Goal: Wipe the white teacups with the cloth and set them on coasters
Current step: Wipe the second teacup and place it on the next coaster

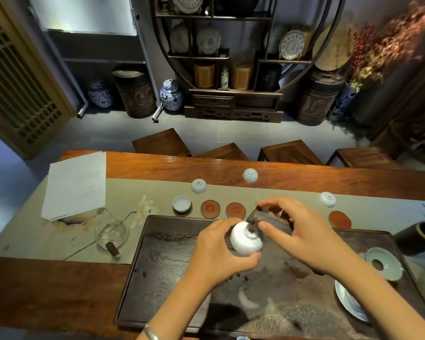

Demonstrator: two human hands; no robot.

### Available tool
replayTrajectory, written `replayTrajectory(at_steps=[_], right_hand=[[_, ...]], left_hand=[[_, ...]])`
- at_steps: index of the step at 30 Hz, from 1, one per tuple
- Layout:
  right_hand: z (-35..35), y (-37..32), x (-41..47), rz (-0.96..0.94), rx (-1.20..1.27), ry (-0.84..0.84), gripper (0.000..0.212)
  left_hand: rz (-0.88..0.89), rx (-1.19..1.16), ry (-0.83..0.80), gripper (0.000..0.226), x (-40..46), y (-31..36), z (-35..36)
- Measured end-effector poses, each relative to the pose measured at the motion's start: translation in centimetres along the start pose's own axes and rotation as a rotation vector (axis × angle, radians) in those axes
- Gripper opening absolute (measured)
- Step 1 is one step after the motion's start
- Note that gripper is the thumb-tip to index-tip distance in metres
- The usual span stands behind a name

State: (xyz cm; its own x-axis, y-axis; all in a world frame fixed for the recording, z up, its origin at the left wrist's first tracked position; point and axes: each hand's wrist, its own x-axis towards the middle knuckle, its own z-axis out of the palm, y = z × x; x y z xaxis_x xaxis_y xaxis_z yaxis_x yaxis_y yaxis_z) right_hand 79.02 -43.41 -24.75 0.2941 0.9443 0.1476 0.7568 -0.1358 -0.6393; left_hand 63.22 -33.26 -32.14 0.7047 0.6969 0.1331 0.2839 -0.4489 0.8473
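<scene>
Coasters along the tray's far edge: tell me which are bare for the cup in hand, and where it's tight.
Two red coasters lie bare between the cup already set on its coaster and the right hand. Another bare coaster lies right of that hand, near an upturned cup. The tray's right end is crowded with a saucer and a plate.

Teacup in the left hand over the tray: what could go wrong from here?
1. The left hand holds the teacup tilted above the hard tray; a slip while the right hand works the cloth could chip it.
2. The inverted cup sits near the right hand; a wide sweep could knock it.
</scene>
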Motion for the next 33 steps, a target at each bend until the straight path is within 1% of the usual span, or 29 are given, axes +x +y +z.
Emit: replayTrajectory(at_steps=[8,13,14,15,17,19,24,28,30,32,33], right_hand=[[1.5,-1.5,-0.8,-0.121,-0.139,-0.048,0.02],[0.3,-0.8,-0.7,-0.131,-0.142,-0.227,0.02],[-0.1,-0.6,-0.6,-0.116,-0.138,-0.227,0.019],[-0.5,-0.3,-0.5,-0.096,-0.126,-0.189,0.018],[-0.9,0.0,-0.4,-0.074,-0.109,-0.063,0.017],[-0.5,-0.3,-0.3,-0.088,-0.107,-0.006,0.017],[1.7,-1.3,-0.3,-0.145,-0.154,-0.09,0.02],[1.9,-0.9,-0.7,-0.1,-0.139,-0.178,0.02],[1.3,-0.4,-0.9,-0.065,-0.103,-0.222,0.017],[0.5,0.2,-1.0,-0.003,-0.071,-0.195,0.014],[0.2,0.5,-1.0,0.035,-0.051,-0.138,0.013]], left_hand=[[0.017,0.027,0.03,0.052,-0.6,-0.1,-0.4],[0.01,0.047,0.0,0.052,-1.2,-0.4,-0.5],[0.005,0.047,0.006,0.053,-1.2,-0.5,-0.5],[-0.001,0.044,0.019,0.054,-1.2,-0.6,-0.6],[0.001,0.047,0.036,0.055,-1.0,-0.7,-0.9],[0.011,0.056,0.035,0.054,-0.8,-0.6,-1.2],[0.024,0.063,-0.004,0.053,-0.3,-0.5,-1.3],[0.023,0.088,-0.038,0.05,-0.4,-1.2,-1.3],[-0.014,0.05,-0.019,0.048,-0.6,-1.3,-1.1],[-0.048,-0.013,0.027,0.047,-0.6,-1.4,-1.2],[-0.045,-0.028,0.032,0.048,-0.5,-1.5,-1.3]])
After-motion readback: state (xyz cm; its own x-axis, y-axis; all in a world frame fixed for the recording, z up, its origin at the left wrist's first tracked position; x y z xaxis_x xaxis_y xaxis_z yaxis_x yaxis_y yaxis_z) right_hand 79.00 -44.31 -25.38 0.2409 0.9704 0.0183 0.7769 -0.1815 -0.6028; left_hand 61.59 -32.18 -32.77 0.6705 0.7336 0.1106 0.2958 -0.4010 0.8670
